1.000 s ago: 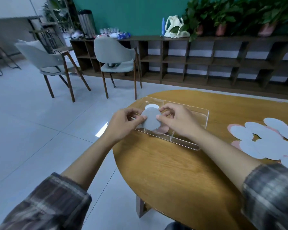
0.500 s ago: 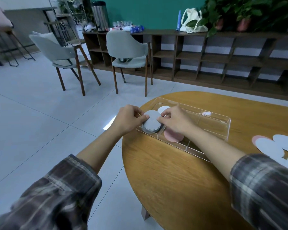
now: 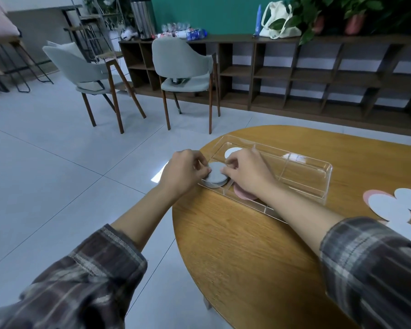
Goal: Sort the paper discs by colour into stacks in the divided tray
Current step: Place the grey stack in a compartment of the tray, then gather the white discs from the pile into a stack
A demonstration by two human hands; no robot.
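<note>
Person is seating blue-grey stack (image 3: 214,178) at tray's (image 3: 307,162) left end | left hand (image 3: 185,172) and right hand (image 3: 247,172) are pinching its edges | advisable: keeping discs flush

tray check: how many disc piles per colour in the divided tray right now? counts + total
blue-grey stack: 1
white pile: 1
pink pile: 1
Total: 3 piles in the tray. The number of discs in each pile can't be counted.

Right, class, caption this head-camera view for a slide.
Left hand and right hand grip a stack of pale blue discs at the left end of the clear divided tray.
</note>
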